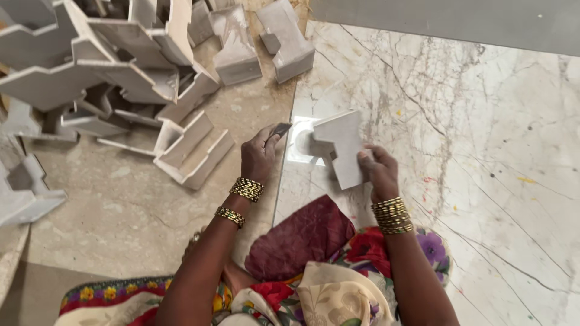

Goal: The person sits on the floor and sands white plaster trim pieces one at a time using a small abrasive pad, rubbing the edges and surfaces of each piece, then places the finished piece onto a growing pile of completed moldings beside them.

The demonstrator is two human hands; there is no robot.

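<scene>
Currently the right hand (379, 171) grips a pale stepped tile piece (339, 147), propping it upright on the marble slab (483, 151) for access. Just left, the left hand (260, 156) pinches a small dark abrasive scrap (280, 129) toward its edge.

marble slab (471, 151): glossy, veined, paint-flecked | cut stone piece (339, 145): matt grey, smooth | floor (133, 211): dull beige stone, dusty | cushion (299, 238): maroon quilted cloth | bangles (391, 215): shiny gold metal
</scene>
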